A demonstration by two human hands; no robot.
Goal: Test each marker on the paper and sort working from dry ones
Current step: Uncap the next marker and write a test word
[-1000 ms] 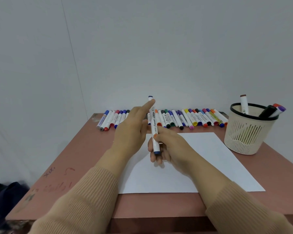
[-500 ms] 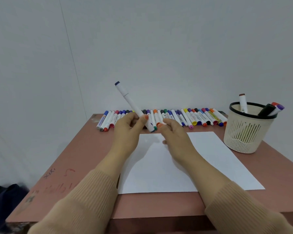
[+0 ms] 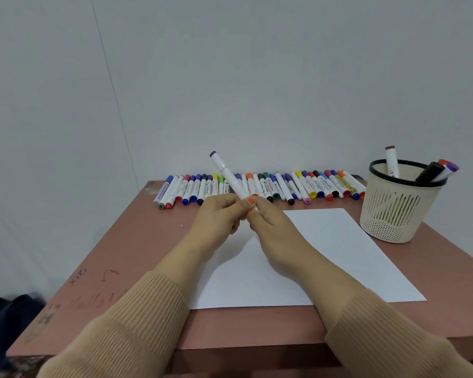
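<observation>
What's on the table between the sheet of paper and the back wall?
A row of capped markers, lying side by side near the table's far edge; the head view shows it.

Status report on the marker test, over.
Left hand and right hand grip one white marker, tilted. Paper shows no marks. Nothing blocking.

A plain study or craft corner is indicated. A pinkish-brown table point(image 3: 148, 241) marked with scribbles point(image 3: 99, 298) is set against a bare grey wall point(image 3: 257, 77). A row of markers point(image 3: 298, 184) is laid along its far edge, with white paper point(image 3: 339, 241) nearer and 1 beige pen basket point(image 3: 393, 208) at the right.
</observation>
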